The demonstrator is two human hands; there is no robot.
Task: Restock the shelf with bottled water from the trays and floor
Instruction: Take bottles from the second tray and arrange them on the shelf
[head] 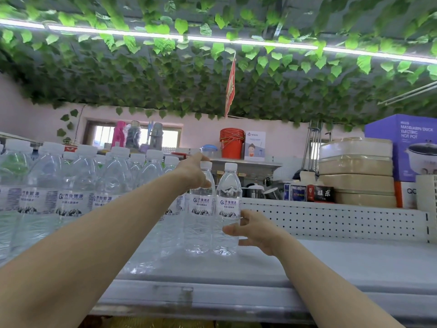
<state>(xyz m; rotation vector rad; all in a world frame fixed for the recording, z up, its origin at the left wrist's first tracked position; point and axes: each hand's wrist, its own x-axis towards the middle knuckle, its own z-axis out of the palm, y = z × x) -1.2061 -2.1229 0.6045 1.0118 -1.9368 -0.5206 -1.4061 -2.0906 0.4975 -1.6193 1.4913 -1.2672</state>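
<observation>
Both arms stretch forward over the shelf (331,263). The left hand (192,172) curls round the neck of the left bottle (199,223). The right hand (251,229) grips the right bottle (227,202) low down, thumb in front. Both bottles stand upright on the shelf, touching, beside the stocked row (78,185).

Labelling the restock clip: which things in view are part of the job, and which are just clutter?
Job: left hand gripping the left bottle; right hand holding the right bottle; stocked water bottles; shelf.
Clutter: orange buckets; electric hot pot box; stacked beige containers; hanging vine leaves.
</observation>
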